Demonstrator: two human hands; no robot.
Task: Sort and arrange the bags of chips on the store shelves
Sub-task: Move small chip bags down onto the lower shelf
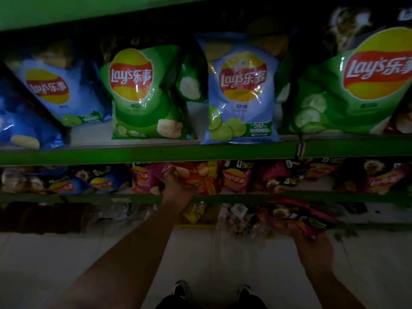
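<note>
Both arms reach forward: left hand (176, 186) grips an orange bag (200, 179), right hand (312, 244) a dark bag (296, 217).

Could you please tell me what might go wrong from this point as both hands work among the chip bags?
The left hand grips an orange bag wedged among pink bags; tugging it could drag neighbours off the shelf edge. The right hand holds a dark-and-pink bag out over the floor, where a slip would drop it. The leaning light-blue bag above may topple if jostled.
</note>
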